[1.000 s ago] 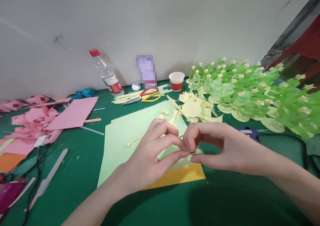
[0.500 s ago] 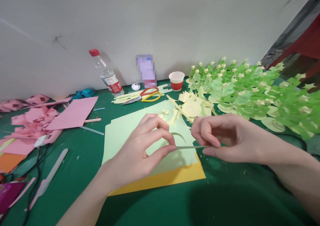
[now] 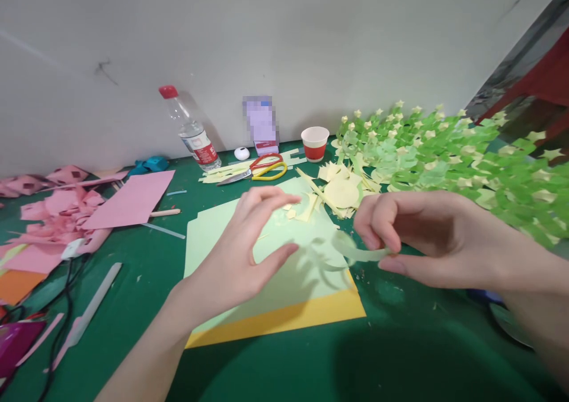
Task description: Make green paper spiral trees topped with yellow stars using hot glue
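Note:
Thumb and forefinger of my right hand (image 3: 413, 236) pinch one end of a curling pale green paper strip (image 3: 362, 255), whose free part hangs blurred to the left. My left hand (image 3: 249, 248) is over the paper stack with thumb and fingers apart, holding nothing. Below both hands lie light green sheets (image 3: 217, 236) on top of a yellow sheet (image 3: 284, 318). Small pale yellow star pieces (image 3: 291, 214) rest at the back of the sheets, beside a heap of yellow paper scraps (image 3: 342, 191).
Behind the sheets are scissors (image 3: 267, 168), a bottle (image 3: 198, 141), a phone (image 3: 261, 123) against the wall and a paper cup (image 3: 315, 144). Green paper plants with stars (image 3: 444, 153) spread at the right. Pink paper pieces (image 3: 66, 212) and a dark cable (image 3: 56, 337) lie at the left.
My left hand has let go of the strip and opened. My right hand has moved slightly right with the strip, which is now curled instead of stretched between both hands.

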`<act>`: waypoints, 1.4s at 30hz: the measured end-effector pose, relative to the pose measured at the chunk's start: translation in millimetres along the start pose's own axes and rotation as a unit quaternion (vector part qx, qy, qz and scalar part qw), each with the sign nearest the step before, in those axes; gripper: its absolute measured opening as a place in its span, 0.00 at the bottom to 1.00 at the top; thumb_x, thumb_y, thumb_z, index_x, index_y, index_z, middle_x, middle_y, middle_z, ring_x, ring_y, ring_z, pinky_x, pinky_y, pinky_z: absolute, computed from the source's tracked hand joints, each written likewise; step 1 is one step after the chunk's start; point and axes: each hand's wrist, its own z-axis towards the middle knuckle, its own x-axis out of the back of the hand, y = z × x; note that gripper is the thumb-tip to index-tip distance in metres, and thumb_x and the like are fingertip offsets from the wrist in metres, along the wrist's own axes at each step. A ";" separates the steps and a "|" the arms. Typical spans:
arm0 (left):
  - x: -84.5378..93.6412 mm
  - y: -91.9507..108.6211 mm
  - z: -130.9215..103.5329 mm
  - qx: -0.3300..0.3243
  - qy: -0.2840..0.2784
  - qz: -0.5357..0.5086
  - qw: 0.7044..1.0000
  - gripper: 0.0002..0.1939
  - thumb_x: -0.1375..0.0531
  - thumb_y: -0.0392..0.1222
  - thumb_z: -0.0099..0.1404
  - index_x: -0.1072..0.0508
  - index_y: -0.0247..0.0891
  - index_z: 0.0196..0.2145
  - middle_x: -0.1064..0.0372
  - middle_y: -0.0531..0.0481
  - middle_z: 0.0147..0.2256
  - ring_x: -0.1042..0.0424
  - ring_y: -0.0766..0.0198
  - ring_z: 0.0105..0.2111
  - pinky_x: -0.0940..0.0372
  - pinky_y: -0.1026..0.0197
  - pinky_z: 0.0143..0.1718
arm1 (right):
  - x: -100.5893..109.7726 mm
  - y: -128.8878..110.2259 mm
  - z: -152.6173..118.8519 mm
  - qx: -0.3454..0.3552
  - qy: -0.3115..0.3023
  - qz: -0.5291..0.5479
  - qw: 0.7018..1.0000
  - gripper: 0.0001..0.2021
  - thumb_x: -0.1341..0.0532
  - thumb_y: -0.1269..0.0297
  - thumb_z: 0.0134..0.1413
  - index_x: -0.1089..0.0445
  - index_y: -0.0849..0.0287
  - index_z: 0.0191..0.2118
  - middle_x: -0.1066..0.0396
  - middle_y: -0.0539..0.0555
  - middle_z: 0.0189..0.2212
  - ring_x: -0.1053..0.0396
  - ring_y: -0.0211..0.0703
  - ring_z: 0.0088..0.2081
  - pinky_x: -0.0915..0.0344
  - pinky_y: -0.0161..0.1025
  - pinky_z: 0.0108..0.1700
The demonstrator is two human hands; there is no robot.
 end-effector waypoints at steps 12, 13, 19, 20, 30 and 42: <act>-22.2 14.9 -2.3 -0.054 0.010 -0.079 0.995 0.03 0.42 0.40 0.57 0.32 0.40 0.30 0.40 0.52 0.31 0.40 0.64 0.36 0.43 0.57 0.47 | -17.4 2.7 4.0 -0.082 -0.004 -0.056 0.995 0.06 0.40 0.69 0.46 0.40 0.57 0.25 0.39 0.47 0.25 0.40 0.32 0.29 0.39 0.28 0.30; -23.1 14.9 -1.9 -0.050 0.004 -0.080 0.996 0.03 0.42 0.40 0.58 0.32 0.40 0.28 0.40 0.52 0.30 0.40 0.64 0.36 0.43 0.57 0.47 | -18.6 2.7 4.8 -0.084 -0.003 -0.055 0.995 0.06 0.40 0.70 0.45 0.40 0.57 0.25 0.39 0.47 0.25 0.40 0.32 0.28 0.39 0.28 0.30; -22.5 16.0 0.0 -0.039 -0.025 -0.096 0.994 0.04 0.44 0.37 0.60 0.35 0.39 0.26 0.41 0.52 0.31 0.41 0.65 0.36 0.44 0.58 0.48 | -20.6 4.2 9.2 -0.076 -0.048 0.001 0.996 0.10 0.46 0.82 0.39 0.41 0.59 0.22 0.40 0.46 0.23 0.43 0.30 0.26 0.43 0.28 0.29; -22.0 16.3 0.1 -0.037 -0.030 -0.097 0.994 0.05 0.44 0.37 0.60 0.35 0.39 0.26 0.41 0.52 0.31 0.41 0.65 0.36 0.44 0.58 0.48 | -20.2 5.0 9.2 -0.072 -0.054 0.009 0.996 0.11 0.47 0.84 0.37 0.41 0.59 0.21 0.41 0.46 0.23 0.43 0.30 0.26 0.43 0.28 0.28; -11.1 11.3 -0.4 -0.022 -0.041 -0.081 0.996 0.03 0.46 0.36 0.61 0.36 0.39 0.28 0.42 0.53 0.32 0.41 0.66 0.37 0.46 0.59 0.49 | -9.3 10.8 4.2 -0.038 -0.033 0.059 0.997 0.13 0.42 0.77 0.44 0.47 0.59 0.19 0.47 0.46 0.21 0.46 0.30 0.24 0.44 0.29 0.27; -10.5 10.0 1.2 -0.015 -0.037 -0.071 0.997 0.05 0.46 0.37 0.61 0.36 0.39 0.27 0.41 0.52 0.32 0.40 0.65 0.38 0.42 0.61 0.42 | -8.7 9.8 8.9 -0.059 0.056 0.086 0.993 0.06 0.38 0.74 0.41 0.35 0.58 0.23 0.36 0.47 0.24 0.37 0.31 0.27 0.37 0.29 0.30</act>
